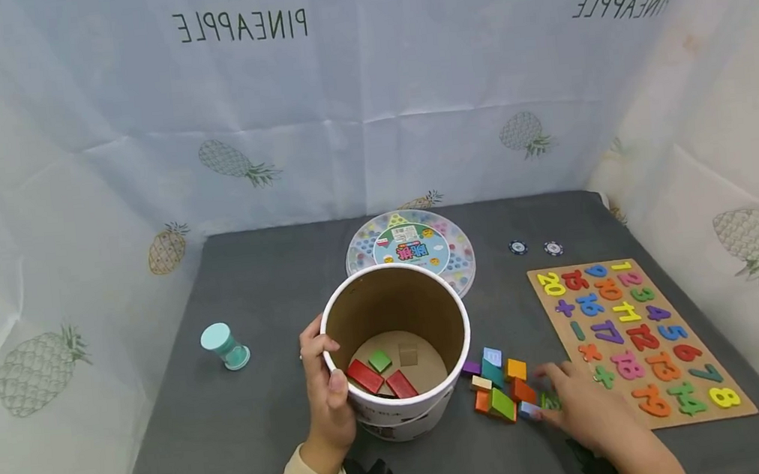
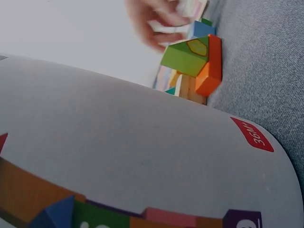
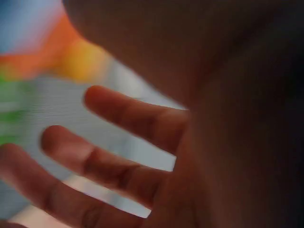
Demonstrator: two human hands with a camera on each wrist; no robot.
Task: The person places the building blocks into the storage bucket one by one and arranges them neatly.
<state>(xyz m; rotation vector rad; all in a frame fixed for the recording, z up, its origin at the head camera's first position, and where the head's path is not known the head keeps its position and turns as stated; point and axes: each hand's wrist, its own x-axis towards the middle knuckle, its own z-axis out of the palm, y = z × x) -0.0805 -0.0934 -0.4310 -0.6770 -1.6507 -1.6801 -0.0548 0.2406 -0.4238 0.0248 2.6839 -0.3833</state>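
Note:
My left hand point(image 1: 326, 400) holds the near-left rim of a white bucket point(image 1: 396, 425), thumb inside the rim and fingers outside. The bucket leans toward me; on its floor lie two red blocks point(image 1: 365, 376), a green block point(image 1: 380, 360) and a plain wooden block point(image 1: 408, 353). Several colored blocks lie right of it, among them a green block point(image 1: 502, 405), an orange block point(image 1: 516, 369) and a light-blue block point(image 1: 529, 410). Over the right edge of this pile is my right hand point(image 1: 587, 408), its fingers spread and nothing between them in the right wrist view point(image 3: 128, 156).
A number board point(image 1: 577, 370) lies on the right of the dark table. Behind the bucket is a round board-game box point(image 1: 458, 249), with two poker chips point(image 1: 518, 247) to its right. A turquoise sand timer point(image 1: 226, 347) stands at the left.

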